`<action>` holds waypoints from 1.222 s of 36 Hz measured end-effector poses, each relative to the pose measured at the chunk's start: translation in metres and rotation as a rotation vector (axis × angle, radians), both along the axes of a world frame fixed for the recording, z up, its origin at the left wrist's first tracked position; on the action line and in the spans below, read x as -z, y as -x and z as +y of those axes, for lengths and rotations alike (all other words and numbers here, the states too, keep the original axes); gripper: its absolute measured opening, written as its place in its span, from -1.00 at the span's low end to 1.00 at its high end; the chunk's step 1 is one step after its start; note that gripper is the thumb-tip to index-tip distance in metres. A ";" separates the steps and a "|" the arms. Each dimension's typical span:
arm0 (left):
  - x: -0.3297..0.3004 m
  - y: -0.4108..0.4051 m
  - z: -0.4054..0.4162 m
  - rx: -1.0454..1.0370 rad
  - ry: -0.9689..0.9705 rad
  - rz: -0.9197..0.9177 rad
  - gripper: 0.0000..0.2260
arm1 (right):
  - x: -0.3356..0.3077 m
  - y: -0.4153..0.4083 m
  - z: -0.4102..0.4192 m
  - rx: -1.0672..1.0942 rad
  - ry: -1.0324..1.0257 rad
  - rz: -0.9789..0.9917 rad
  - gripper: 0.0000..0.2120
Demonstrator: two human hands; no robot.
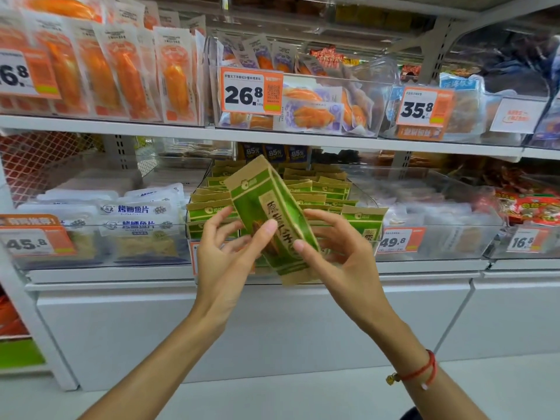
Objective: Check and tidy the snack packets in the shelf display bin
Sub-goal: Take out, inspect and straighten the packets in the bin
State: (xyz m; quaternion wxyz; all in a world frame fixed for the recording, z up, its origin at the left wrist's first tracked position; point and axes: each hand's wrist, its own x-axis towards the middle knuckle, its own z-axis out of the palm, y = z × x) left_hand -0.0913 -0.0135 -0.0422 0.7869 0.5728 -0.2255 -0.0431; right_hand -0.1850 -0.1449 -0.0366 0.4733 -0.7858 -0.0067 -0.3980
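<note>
A green and tan snack packet [269, 213] is held up tilted in front of the lower shelf, its top leaning left. My left hand [230, 253] pinches its left edge, thumb on the front face. My right hand [336, 253] holds its lower right edge with thumb and fingers. Behind it a clear display bin [363, 198] holds several more of the same green packets [318, 189], standing in rows.
White fish-slice packs [133, 213] fill the bin to the left, pale packets [430, 213] the bin to the right. The upper shelf [272, 136] carries orange packs and price tags 26.8 [251, 90] and 35.8 [424, 107]. Below is a white cabinet front [272, 322].
</note>
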 end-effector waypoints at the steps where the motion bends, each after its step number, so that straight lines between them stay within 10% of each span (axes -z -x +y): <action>1: -0.002 0.000 0.001 0.016 -0.003 0.006 -0.34 | -0.001 0.000 -0.001 0.000 -0.040 -0.010 -0.66; 9: -0.003 -0.012 0.007 -0.015 -0.047 0.002 -0.81 | 0.002 -0.003 -0.010 0.054 -0.077 0.069 -0.89; 14: 0.001 -0.008 0.003 -0.114 -0.003 -0.046 -0.88 | 0.006 -0.007 -0.002 0.148 0.046 0.169 -0.36; 20: -0.004 0.001 0.001 -0.082 0.005 -0.090 -0.80 | 0.011 -0.012 0.007 0.142 0.097 0.235 -0.14; 29: -0.012 0.008 0.006 0.200 -0.049 -0.251 -0.75 | 0.000 -0.006 -0.002 -0.324 -0.216 0.323 -0.54; 44: -0.023 0.020 0.005 0.115 -0.100 -0.354 -0.66 | -0.001 -0.001 -0.007 0.085 0.123 0.039 -0.24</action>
